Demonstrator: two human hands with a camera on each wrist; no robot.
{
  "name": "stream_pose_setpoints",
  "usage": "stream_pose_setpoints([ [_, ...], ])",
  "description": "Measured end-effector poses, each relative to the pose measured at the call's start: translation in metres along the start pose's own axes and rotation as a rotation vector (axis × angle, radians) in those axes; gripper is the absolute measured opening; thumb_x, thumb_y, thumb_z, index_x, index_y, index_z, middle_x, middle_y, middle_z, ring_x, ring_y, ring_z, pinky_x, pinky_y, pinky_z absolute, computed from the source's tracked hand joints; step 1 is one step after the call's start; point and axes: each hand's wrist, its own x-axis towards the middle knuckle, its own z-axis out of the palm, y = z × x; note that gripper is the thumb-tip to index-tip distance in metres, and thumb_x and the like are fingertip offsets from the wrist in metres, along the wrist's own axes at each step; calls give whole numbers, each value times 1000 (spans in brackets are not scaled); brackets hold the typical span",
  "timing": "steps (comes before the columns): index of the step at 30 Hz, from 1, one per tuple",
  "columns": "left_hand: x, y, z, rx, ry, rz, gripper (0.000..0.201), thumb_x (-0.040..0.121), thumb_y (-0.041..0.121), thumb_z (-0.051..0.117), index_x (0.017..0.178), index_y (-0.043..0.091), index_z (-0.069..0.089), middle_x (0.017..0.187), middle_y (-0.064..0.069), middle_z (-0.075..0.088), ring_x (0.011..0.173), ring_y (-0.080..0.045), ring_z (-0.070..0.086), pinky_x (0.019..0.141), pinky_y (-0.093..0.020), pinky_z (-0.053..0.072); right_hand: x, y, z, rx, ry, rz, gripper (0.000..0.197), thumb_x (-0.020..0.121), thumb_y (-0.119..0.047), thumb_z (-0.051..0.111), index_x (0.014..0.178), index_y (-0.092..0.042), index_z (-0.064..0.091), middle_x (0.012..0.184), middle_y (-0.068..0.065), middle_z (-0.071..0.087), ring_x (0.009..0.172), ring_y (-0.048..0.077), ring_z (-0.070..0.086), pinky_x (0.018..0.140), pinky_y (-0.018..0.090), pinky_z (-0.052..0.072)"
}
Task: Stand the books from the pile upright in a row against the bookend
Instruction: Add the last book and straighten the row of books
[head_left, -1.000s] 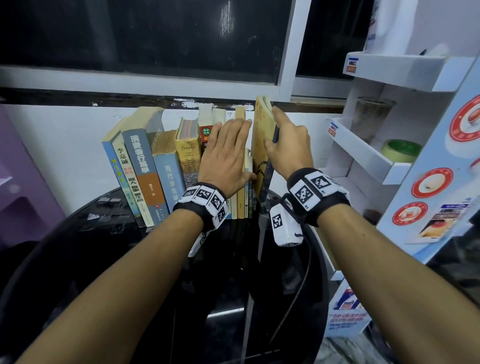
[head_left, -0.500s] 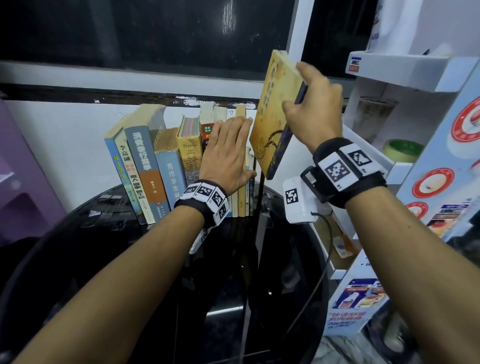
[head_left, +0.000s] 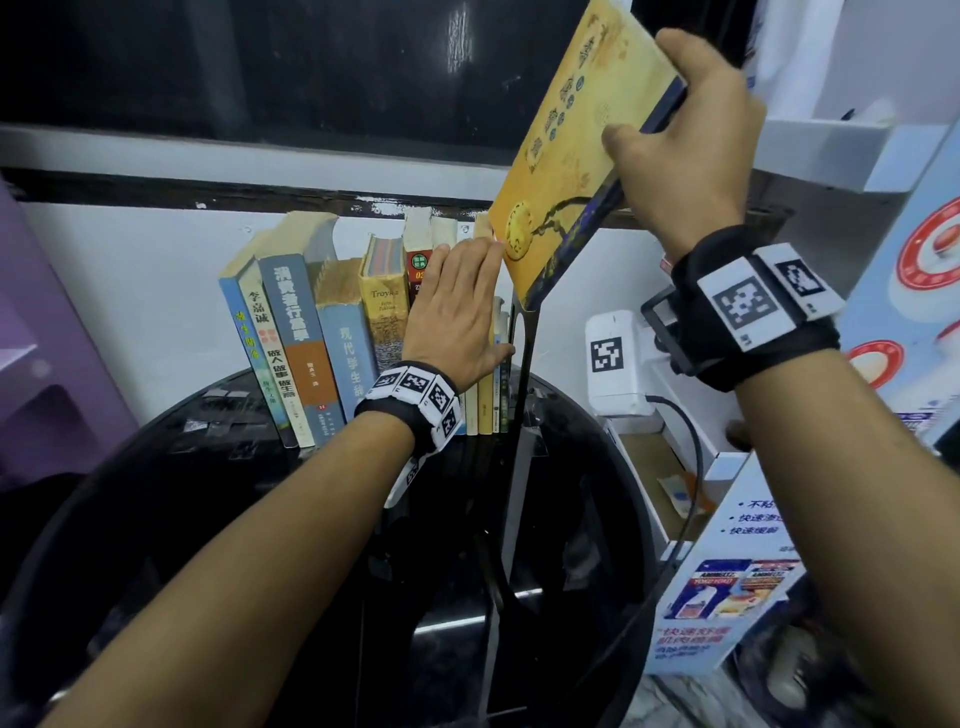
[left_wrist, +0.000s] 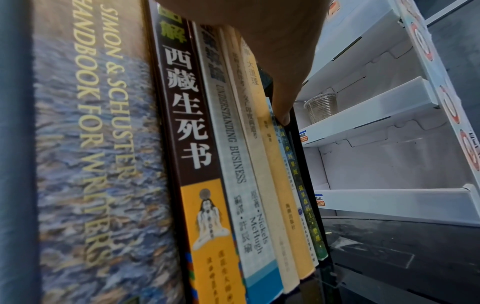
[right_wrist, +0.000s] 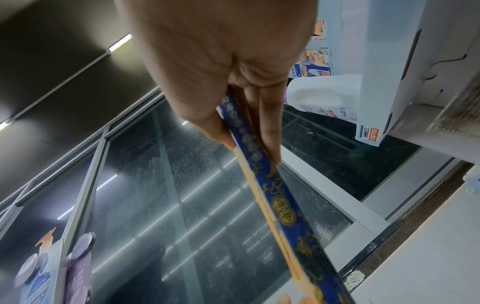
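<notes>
Above the row of books (head_left: 363, 322), the right hand (head_left: 685, 150) holds a yellow book (head_left: 576, 135) in the air, tilted, its lower corner near the top of the black bookend (head_left: 523, 364). That grip is clamped on the book's blue spine edge: thumb on the yellow cover, fingers (right_wrist: 267, 131) along the other side. The left hand (head_left: 457, 317) lies flat with straight fingers against the spines of the upright books, its thumb (left_wrist: 283, 98) by the thin volumes next to the bookend. Books and bookend stand on the dark glass desk (head_left: 208, 493). A white display shelf (head_left: 831, 150) stands to the right.
</notes>
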Motion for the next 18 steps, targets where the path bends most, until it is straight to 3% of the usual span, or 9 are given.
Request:
stream_pose_setpoints([
  [3,0,-1,0,2,2,-4,110,65,64,68,148,7,21,144,-10,34,137,-27,29,118,-41,6,-3,3,6,-5,1,22,57,79,-16,66,135,-21,52,123,-6,62,118,21,54,99,32,49],
  [6,0,-1,1,7,9,-8,111,65,64,68,148,7,22,143,-10,36,136,-27,30,118,-40,5,-5,11,5,-19,6,52,53,82,-14,65,133,-21,53,122,-8,62,117,20,54,98,23,46],
  [9,0,-1,3,8,24,-8,111,64,63,69,147,7,22,142,-10,37,134,-27,32,117,-40,6,-8,19,2,-23,24,74,52,82,-13,63,132,-21,54,117,-8,63,115,20,54,97,25,46],
  [12,0,-1,4,9,29,-4,111,64,64,68,147,7,22,141,-11,37,134,-28,33,118,-41,7,-10,29,-3,-10,40,103,52,81,-13,64,132,-18,55,106,-10,61,103,11,57,92,14,44],
  [14,0,-2,4,7,30,-3,112,64,65,68,147,7,21,142,-11,36,135,-28,32,118,-41,6,-13,35,-4,-1,39,129,54,83,-14,65,135,-18,52,106,-8,57,110,15,55,92,12,40],
  [16,0,-3,4,6,26,-2,112,64,66,68,147,7,20,143,-11,35,135,-28,32,119,-41,7,-17,40,-5,6,40,159,51,83,-13,65,133,-19,53,108,-8,56,117,22,52,98,20,42],
  [18,0,-3,3,6,30,1,113,64,66,69,146,7,20,142,-11,36,135,-28,32,118,-41,7,-19,44,-6,23,56,165,48,81,-14,65,128,-22,57,108,-10,60,112,22,56,97,30,49],
])
